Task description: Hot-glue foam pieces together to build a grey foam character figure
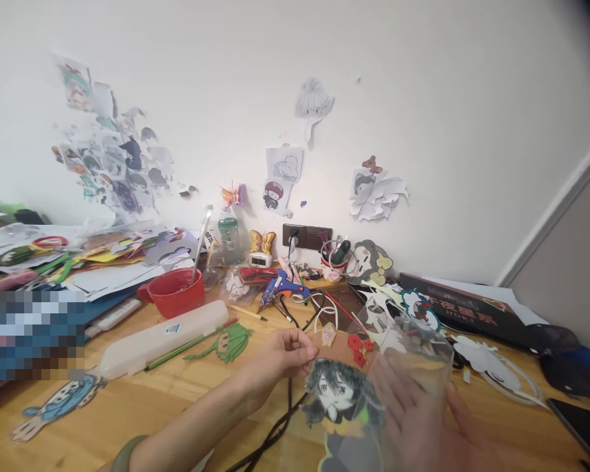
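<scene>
A paper cutout figure [337, 387] with dark hair and a brown hat stands upright at the lower middle. Red flowers [360, 349] and a small pale piece decorate the hat. My left hand [289, 354] pinches the hat's left edge between thumb and fingers. To the right of the figure, a clear plastic sheet or sleeve [425, 357] catches the light. My right hand [413, 416] grips this plastic, its fingers partly seen through it and blurred by motion. Whether the cutout lies inside the plastic or against it, I cannot tell.
A blue glue gun [286, 287], a red mug [174, 293] and a long translucent case [164, 337] are on the wooden table. A green cutout [229, 344] and blue cutout [61, 401] lie leftward. Black cables [270, 439] run below my hands. A dark box [465, 311] stands right.
</scene>
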Demonstrator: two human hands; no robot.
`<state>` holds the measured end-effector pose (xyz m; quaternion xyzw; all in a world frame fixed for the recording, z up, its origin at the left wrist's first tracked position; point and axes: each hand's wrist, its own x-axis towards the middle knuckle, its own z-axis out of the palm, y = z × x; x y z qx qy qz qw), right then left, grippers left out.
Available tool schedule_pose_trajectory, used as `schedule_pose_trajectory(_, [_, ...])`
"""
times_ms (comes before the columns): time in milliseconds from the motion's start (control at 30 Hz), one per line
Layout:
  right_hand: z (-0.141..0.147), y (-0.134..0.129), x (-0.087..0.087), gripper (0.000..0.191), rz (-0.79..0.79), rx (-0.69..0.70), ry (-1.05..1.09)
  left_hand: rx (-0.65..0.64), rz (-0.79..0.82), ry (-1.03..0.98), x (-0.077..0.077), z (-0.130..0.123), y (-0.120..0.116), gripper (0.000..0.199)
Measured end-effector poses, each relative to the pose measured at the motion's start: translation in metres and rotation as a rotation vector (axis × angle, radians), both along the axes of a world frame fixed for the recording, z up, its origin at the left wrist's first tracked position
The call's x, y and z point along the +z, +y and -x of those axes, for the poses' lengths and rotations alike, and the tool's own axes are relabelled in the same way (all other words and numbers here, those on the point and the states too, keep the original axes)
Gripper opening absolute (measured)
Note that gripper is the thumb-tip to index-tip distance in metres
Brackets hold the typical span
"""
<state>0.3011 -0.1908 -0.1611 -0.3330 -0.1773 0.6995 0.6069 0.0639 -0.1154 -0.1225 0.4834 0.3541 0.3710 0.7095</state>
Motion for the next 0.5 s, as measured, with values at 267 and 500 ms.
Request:
schedule_pose_trajectory(267, [0.006, 0.002, 0.007, 0.053, -0.039, 0.043, 0.247, 0.153, 0.022, -0.191, 0.003, -0.001, 0.004, 0.028])
schedule_pose_trajectory(500, [-0.002, 0.006, -0.002, 0.054, -0.074, 0.065, 0.163, 0.385, 0.005, -0.336, 0.004, 0.006, 0.021, 0.035])
